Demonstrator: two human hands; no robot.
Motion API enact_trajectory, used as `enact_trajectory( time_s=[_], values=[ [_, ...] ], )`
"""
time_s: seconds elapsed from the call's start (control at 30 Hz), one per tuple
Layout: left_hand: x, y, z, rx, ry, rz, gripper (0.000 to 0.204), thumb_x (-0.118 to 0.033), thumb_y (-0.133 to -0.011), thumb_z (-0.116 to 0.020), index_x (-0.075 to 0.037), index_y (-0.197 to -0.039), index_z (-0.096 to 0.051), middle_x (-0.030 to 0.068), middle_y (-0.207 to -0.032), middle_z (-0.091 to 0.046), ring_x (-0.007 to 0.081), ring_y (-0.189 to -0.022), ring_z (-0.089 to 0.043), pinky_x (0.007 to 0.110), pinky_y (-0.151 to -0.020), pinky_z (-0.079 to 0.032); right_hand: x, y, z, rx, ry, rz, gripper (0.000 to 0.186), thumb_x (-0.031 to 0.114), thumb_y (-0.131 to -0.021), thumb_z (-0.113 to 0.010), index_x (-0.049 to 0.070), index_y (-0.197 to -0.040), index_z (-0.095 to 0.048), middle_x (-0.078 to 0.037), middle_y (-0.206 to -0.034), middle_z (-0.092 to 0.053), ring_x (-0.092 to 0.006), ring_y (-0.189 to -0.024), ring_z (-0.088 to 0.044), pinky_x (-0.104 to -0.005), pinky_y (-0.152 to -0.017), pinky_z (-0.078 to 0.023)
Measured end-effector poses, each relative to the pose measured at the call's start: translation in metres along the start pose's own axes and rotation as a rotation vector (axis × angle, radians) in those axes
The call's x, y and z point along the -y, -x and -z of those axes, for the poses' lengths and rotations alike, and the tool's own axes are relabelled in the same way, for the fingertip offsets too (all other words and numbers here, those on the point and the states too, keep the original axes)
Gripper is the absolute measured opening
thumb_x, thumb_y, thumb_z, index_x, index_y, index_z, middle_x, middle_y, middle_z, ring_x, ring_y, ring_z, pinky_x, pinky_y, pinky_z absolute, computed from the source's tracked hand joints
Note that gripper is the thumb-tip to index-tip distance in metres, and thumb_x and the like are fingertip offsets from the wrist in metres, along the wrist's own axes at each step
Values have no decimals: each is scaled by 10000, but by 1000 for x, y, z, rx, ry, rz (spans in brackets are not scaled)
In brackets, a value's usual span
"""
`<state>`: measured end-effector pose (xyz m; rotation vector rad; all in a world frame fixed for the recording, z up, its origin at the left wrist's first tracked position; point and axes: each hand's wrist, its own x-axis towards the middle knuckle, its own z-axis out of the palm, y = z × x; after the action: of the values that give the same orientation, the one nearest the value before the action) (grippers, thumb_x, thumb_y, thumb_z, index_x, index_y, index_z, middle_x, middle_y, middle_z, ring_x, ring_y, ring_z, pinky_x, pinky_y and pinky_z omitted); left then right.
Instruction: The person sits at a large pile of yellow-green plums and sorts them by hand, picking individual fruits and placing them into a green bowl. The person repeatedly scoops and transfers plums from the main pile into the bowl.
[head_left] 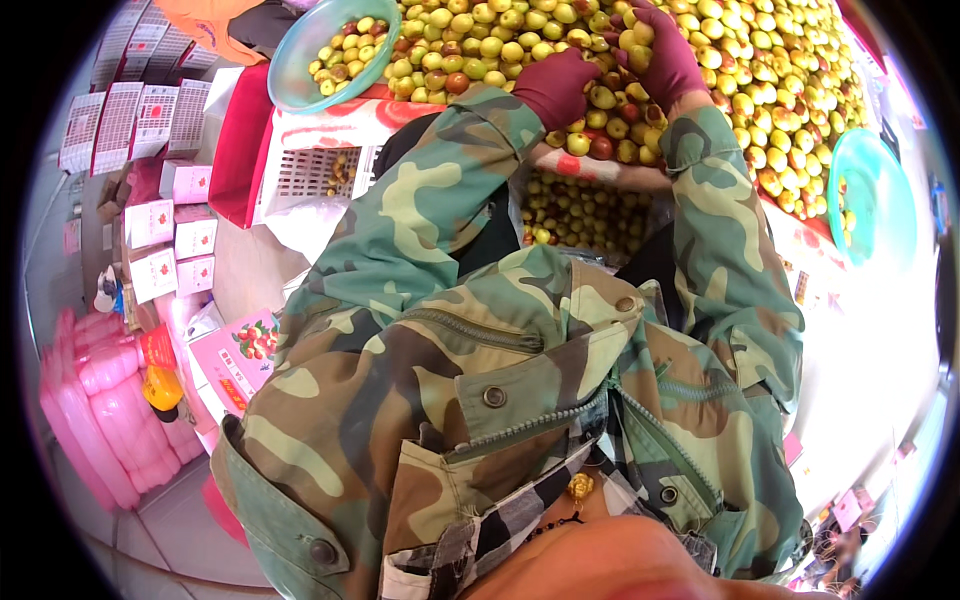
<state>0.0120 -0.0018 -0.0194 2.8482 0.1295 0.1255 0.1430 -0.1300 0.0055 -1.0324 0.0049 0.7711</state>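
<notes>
A broad heap of green and reddish jujubes (770, 70) covers the table in front of me. My left hand (556, 86), in a maroon glove, lies on the heap's near part with its fingers curled in. What its fingertips hold, if anything, is hidden. Just to the right and farther out, my right hand (672, 58) wears the same kind of glove. It is closed around a few jujubes (637, 46) at its inner side. Between the two hands lie loose jujubes, some browner than the rest.
A teal basin (283, 75) with jujubes stands at the far left, and a green basin (880, 205) at the right. Below the table edge, a container of jujubes (580, 212) sits between my knees. A white slotted crate (305, 172), cartons (150, 223) and pink wrapped bundles (110, 400) are at left.
</notes>
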Motion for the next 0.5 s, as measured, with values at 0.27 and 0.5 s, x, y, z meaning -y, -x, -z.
enact_trajectory(
  time_s=[0.27, 0.5],
  values=[
    [-22, -13, -5, -464, 1452, 164, 542, -411, -855, -662, -69, -1261, -553, 111, -1174, -631, 230, -1058, -628, 356, -909, -508, -18, 21, -27, 33, 452, 327, 418, 213, -894, -644, 172, -1302, -563, -45, -1090, -665, -204, -989, -650, -356, -807, -521],
    [41, -28, -7, -597, 2622, -119, 354, -350, -895, -669, -65, -1097, -610, 67, -961, -665, 197, -845, -653, 366, -740, -546, -17, 42, -118, 255, 1483, 1119, 302, 218, -891, -656, 86, -1162, -663, -131, -1123, -666, -297, -1061, -637, -375, -927, -495]
  ],
)
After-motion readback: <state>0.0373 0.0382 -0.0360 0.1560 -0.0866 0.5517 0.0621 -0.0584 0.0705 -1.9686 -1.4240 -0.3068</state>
